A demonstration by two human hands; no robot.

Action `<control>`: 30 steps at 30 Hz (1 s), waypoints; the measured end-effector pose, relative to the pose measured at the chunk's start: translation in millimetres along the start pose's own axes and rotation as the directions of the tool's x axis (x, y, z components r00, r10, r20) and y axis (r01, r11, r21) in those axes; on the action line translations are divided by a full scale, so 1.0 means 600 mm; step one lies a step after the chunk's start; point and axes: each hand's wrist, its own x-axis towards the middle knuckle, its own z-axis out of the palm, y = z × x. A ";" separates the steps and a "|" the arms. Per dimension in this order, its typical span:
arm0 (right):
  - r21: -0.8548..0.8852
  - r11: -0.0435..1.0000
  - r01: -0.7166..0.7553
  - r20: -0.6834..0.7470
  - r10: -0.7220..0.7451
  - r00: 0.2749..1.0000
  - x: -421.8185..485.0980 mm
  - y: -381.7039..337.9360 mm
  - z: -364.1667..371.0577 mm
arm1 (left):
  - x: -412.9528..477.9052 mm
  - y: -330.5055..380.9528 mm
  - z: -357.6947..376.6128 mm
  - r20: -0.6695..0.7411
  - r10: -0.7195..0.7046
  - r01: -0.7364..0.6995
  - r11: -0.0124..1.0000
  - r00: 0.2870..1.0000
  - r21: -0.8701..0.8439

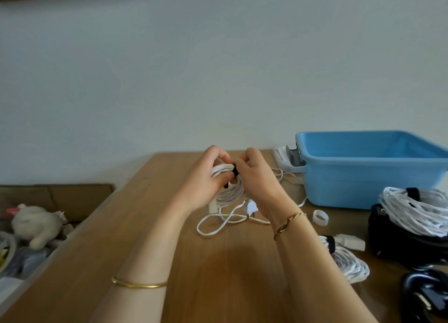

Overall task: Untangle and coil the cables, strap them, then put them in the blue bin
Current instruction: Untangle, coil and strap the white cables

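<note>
A coil of white cable (230,193) is held upright above the wooden table (169,237), between both hands. My left hand (206,179) grips the coil's left side. My right hand (257,177) pinches a black strap (234,171) wrapped around the top of the coil. The cable's white plug (251,207) and a loose loop (218,222) hang down onto the table. The blue bin (363,177) stands at the back right, and I see nothing inside it.
A white strap ring (320,217) lies near the bin. Two strapped white cable coils (346,259) (417,211) and black cables (424,296) sit at the right. A white device (283,159) lies behind the bin. A cardboard box with a plush toy (36,222) stands left.
</note>
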 end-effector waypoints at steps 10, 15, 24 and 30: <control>0.075 0.991 -0.107 0.006 0.107 0.994 0.010 0.014 0.003 | -0.004 -0.001 -0.008 -0.003 -0.148 0.145 0.973 0.989 -0.181; 0.130 0.981 -0.145 -0.009 0.147 0.989 0.013 0.018 0.002 | -0.007 -0.001 -0.004 0.026 -0.115 0.118 0.980 0.993 -0.163; 0.322 0.931 -0.173 0.076 0.157 0.985 0.004 0.006 -0.006 | 0.000 -0.009 -0.004 -0.069 -0.145 0.130 0.974 0.987 -0.187; 0.170 0.983 -0.064 0.117 0.045 0.992 -0.001 0.012 -0.014 | 0.000 -0.012 -0.003 -0.073 -0.162 0.146 0.972 0.984 -0.186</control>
